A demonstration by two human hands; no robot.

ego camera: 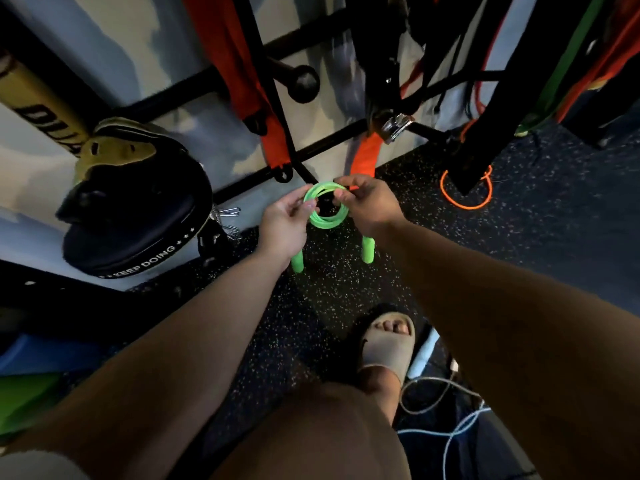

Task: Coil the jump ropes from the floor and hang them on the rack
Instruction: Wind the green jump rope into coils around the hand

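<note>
Nearest you, well below the neon-green plastic jump rope [326, 222], your bare bent knee [322, 427] filled the bottom of the view. Just past it, your foot in a grey-beige slide sandal [386, 344] stood on the dark speckled rubber floor [304, 299]. Thin white cables [434, 393] lay on the floor right of the sandal, well short of the rope.

Both forearms reached forward to the rope, which you held up off the floor, wound into a small round coil. Its two green foam handles [297, 263] hung down from the coil, one under each wrist. Your left grip [284, 223] pinched the coil's left side between thumb and fingertips. Your right grip [370, 206] was curled round its upper right side.

Just beyond the coil stood the black metal bar rack [277, 109], with flat orange straps [273, 143] hanging on it above the rope. To the rope's right, a thin orange cord loop [465, 202] lay on the floor at the foot of a black post. Well to the rope's left sat a black-and-gold padded boxing bag [138, 216] lettered "KEEP DOING".
</note>
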